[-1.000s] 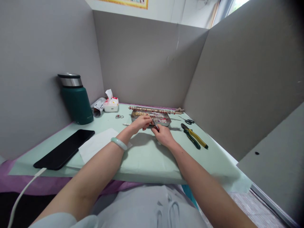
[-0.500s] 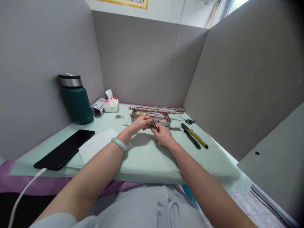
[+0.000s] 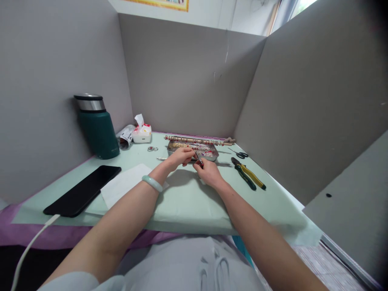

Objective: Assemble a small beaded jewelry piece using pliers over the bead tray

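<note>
My left hand (image 3: 182, 157), with a pale green bangle (image 3: 152, 183) on the wrist, is closed in a pinch near the tip of a slim metal tool. Whatever lies between its fingers is too small to make out. My right hand (image 3: 209, 171) is wrapped round that slim dark metal tool (image 3: 198, 158), which points up and left toward my left fingers; its exact kind does not show. Just beyond both hands is a metal tray (image 3: 214, 157) of small gold, clear and red beads. A bead-wrapped stick (image 3: 197, 140) lies across its far side.
Green-and-yellow pliers (image 3: 248, 174) and black-handled scissors (image 3: 241, 154) lie to the right. Thin metal rods (image 3: 224, 164) lie before the tray. At left are a phone (image 3: 83, 190), white paper (image 3: 121, 184), a green bottle (image 3: 98, 133), tissues (image 3: 142, 133) and small ring-shaped pieces (image 3: 152, 149). Grey partitions surround the table.
Both hands stay in nearly the same place. The slim tool between them has shifted very slightly; nothing else has visibly moved.
</note>
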{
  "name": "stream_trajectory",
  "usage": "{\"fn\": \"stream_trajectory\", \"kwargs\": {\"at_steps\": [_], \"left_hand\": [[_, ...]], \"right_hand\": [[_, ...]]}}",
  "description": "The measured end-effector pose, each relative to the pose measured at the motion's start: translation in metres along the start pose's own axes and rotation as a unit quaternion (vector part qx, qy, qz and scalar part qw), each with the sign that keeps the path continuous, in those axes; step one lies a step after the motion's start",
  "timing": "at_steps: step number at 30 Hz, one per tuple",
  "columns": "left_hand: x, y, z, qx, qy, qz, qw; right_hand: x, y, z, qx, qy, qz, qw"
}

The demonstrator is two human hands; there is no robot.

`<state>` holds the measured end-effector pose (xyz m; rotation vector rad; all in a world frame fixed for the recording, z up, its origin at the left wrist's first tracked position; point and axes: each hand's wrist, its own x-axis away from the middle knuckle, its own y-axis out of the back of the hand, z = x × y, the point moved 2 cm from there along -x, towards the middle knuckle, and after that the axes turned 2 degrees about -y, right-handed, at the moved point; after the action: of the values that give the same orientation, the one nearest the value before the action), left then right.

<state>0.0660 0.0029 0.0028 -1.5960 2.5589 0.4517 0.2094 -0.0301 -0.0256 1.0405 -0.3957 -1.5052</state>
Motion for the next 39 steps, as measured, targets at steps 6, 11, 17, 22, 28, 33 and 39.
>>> {"fn": "stream_trajectory", "kwargs": {"at_steps": [6, 11, 17, 22, 28, 33, 39], "left_hand": [[0.0006, 0.0, -0.0006, 0.023, 0.01, 0.002, 1.0], [0.0003, 0.0007, 0.0007, 0.023, 0.01, 0.002, 1.0], [-0.0001, 0.0004, 0.0012, 0.023, 0.013, 0.006, 1.0], [0.0004, 0.0, 0.0006, 0.017, 0.017, 0.005, 1.0], [0.0008, 0.0003, 0.0013, 0.011, 0.014, 0.01, 1.0], [0.0005, 0.0002, 0.0014, 0.004, 0.021, 0.008, 1.0], [0.002, -0.0014, -0.0008, 0.019, 0.027, 0.016, 0.999]], "right_hand": [[0.0007, 0.0004, 0.001, 0.001, 0.0, 0.0, 1.0], [0.0013, 0.0016, 0.0026, -0.002, -0.005, 0.002, 1.0], [0.0009, 0.0009, 0.0021, -0.003, -0.001, 0.003, 1.0], [0.0009, 0.0004, 0.0018, 0.001, -0.005, 0.008, 1.0], [0.0018, 0.0014, 0.0031, 0.007, -0.007, 0.011, 1.0], [0.0024, 0.0018, 0.004, 0.012, -0.011, 0.015, 1.0], [0.0024, 0.0016, 0.003, 0.015, -0.01, 0.014, 1.0]]}}
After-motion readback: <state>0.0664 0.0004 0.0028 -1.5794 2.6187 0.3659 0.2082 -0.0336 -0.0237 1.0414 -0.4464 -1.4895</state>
